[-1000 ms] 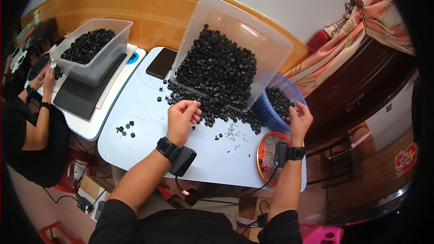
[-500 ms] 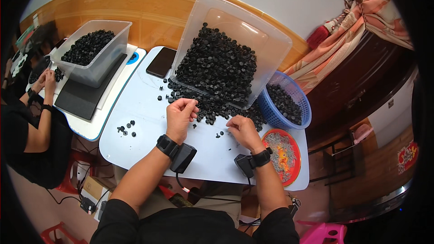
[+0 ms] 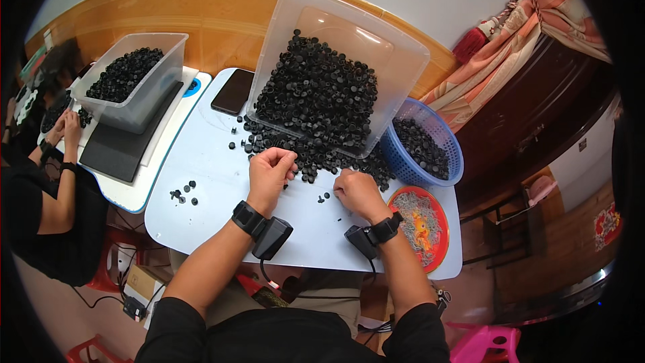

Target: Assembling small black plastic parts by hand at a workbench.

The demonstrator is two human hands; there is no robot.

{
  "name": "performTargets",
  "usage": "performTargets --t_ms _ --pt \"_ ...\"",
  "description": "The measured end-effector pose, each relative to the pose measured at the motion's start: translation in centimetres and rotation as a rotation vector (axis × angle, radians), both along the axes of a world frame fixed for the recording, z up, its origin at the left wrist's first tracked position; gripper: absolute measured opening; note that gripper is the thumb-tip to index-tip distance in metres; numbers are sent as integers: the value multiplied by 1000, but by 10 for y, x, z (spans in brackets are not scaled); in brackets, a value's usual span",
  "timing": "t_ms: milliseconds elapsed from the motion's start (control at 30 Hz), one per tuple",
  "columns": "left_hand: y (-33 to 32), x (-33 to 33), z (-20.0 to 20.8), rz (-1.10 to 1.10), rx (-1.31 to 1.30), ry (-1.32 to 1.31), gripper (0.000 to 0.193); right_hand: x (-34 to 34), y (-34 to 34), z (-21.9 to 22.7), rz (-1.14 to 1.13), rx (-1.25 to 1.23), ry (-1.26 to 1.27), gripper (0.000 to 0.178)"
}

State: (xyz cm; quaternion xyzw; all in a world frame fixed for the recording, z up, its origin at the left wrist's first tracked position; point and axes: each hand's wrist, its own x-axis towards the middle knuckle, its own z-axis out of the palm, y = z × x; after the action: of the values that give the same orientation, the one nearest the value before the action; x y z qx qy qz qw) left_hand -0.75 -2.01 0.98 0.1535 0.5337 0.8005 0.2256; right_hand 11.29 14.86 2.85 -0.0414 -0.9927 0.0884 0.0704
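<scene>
My left hand (image 3: 270, 176) hovers over the table at the front of a pile of small black round-headed plastic pieces (image 3: 318, 156). Its thumb and fingers are pinched together; whatever is between them is too small to make out. To its right, my right hand (image 3: 359, 193) is held low with curled fingers, and its fingertips hide anything in them. A couple of loose black pieces (image 3: 324, 198) lie just left of the right fingertips. Behind both hands a clear plastic bin (image 3: 396, 47), tipped forward, spills black pieces onto the tabletop.
A blue basket (image 3: 440, 176) of black pieces and a red plate (image 3: 443, 227) of small grey metal bits stand at right. A phone (image 3: 233, 91) lies back left; several pieces (image 3: 193, 200) lie nearer. At far left, another person's hands (image 3: 66, 128) work beside a second bin (image 3: 134, 115).
The view has shifted slightly, moving the table a little leftward. My right fingers have curled in more, while my left hand keeps its pinch almost in place.
</scene>
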Motion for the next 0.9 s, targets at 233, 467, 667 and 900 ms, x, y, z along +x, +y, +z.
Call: performTargets --t_ms 233,467,667,900 --pt "3 0 -2 -10 -15 45 11 -10 -1 -1 36 122 41 5" --pt "6 -1 -6 -23 -28 118 11 -13 -13 -8 22 -372 332 8" --pt "7 -1 -8 -13 -78 155 12 -21 -19 -13 120 -217 281 12" --pt "9 1 -10 -42 -99 166 11 -25 -21 -17 119 -158 270 15"
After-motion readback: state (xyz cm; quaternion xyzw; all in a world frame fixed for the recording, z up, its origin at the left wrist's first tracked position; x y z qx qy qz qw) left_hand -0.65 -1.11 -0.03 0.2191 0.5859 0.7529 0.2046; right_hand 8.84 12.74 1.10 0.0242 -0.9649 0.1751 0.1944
